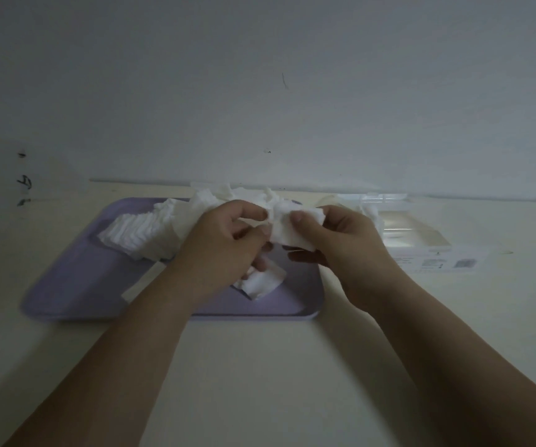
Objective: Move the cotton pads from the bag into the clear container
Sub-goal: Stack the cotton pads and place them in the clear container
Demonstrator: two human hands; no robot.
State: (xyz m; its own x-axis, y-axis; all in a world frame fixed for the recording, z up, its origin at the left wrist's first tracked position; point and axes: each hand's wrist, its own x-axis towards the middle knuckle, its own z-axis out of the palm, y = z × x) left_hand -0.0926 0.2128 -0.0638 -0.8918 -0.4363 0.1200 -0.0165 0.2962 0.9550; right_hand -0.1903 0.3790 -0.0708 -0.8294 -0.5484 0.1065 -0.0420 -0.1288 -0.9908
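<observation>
Both hands had hold of one clump of cotton pads [287, 229] above the lavender tray [66, 285]. The left hand [224, 243] pinched its left end between thumb and curled fingers, and the right hand [337, 243] pinched the other end, thumb on top. Neither hand had any slack in it.

The likeliest slip was shedding. The clump was loose and uneven, so pads at its underside could drop out on the way across to the clear container [421, 233], which stood to the right of the tray against the wall. A second risk was pulling the two ends apart and splitting the clump, which would scatter pads over the table [260, 366]. The container's opening also looked narrow for a ragged bundle, so corners might catch on its rim.

The pads were small, white, soft-edged squares. Many more lay on the tray: a fanned row [131, 230] at its left, a heap [215, 195] behind the hands and a few loose pads [262, 282] near its front. The bag could not be made out.
</observation>
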